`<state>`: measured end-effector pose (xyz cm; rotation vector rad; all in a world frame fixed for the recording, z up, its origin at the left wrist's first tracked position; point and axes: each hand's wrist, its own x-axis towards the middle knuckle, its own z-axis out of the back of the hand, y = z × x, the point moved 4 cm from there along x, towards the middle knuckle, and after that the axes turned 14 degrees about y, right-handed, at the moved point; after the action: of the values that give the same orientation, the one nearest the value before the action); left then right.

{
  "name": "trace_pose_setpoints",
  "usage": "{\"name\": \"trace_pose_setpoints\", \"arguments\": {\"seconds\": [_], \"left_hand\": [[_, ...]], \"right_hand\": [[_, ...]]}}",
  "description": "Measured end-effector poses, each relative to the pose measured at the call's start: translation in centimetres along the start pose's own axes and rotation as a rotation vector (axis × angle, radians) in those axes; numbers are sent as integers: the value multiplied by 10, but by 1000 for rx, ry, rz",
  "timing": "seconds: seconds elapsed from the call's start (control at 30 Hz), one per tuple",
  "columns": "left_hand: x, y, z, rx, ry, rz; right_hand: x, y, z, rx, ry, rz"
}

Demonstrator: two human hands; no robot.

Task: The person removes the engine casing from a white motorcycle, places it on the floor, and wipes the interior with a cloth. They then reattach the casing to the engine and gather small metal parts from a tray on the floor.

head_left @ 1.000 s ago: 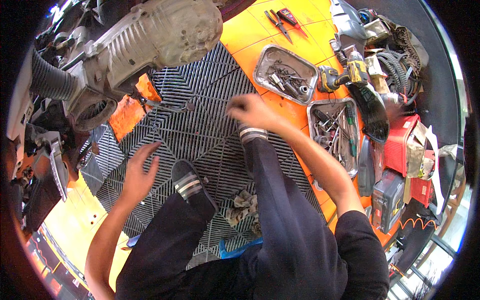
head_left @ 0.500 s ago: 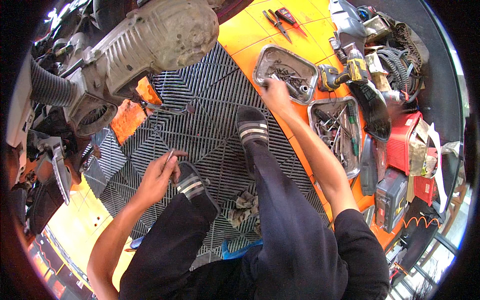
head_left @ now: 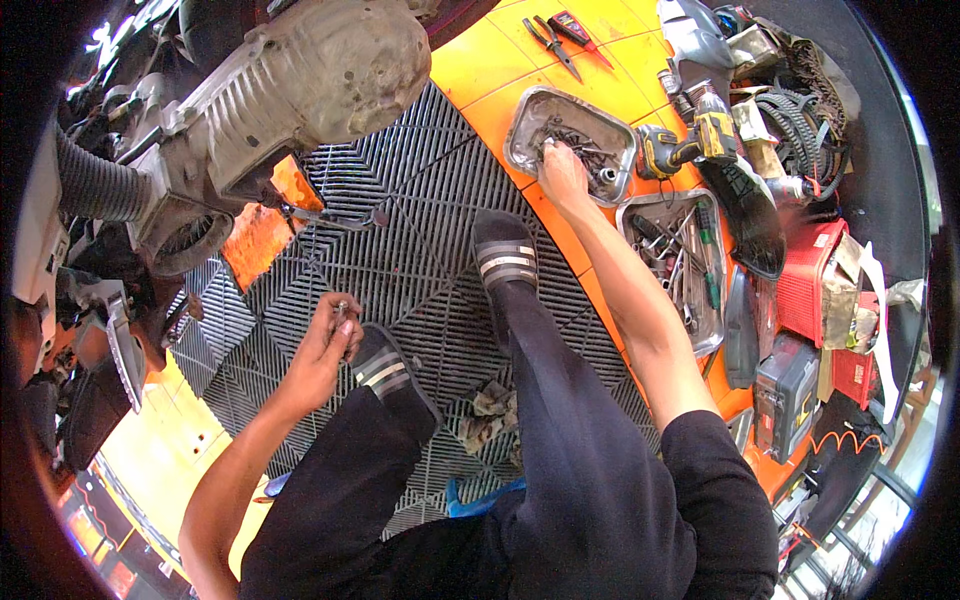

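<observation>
My left hand is raised over my left foot, its fingers curled around a small metal piece. That piece is too small to name with certainty. Over on the right, my right hand reaches into a metal tray of loose bolts and screws. Its fingertips are pressed together at the near left side of the pile; whatever they pinch is hidden. A silvery socket lies in the same tray, just right of the hand. Beside my right forearm sits a second metal tray with wrenches and other hand tools.
A worn engine casing juts in from the upper left. Pliers and a red-black screwdriver lie on orange tiles. A yellow cordless drill, a red basket and a dark case line the right. A crumpled rag lies between my feet.
My right hand has moved from the tray's near rim further in, down among the bolts. My left hand has turned slightly and its index finger has curled in around the metal piece.
</observation>
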<state>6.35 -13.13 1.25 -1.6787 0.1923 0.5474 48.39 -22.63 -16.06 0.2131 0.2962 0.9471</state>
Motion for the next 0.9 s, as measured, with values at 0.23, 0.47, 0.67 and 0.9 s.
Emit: {"name": "trace_pose_setpoints", "arguments": {"seconds": [0.23, 0.47, 0.67, 0.9], "left_hand": [[6, 13, 9, -116, -12, -84], [2, 23, 12, -226, -34, -26], [-2, 28, 14, -281, -43, 33], [1, 29, 15, -433, -135, 20]], "right_hand": [[13, 6, -7, -146, 77, 51], [23, 7, -13, -234, 164, 221], [35, -6, -1, 23, 265, 161], [32, 5, 15, 78, 338, 141]]}}
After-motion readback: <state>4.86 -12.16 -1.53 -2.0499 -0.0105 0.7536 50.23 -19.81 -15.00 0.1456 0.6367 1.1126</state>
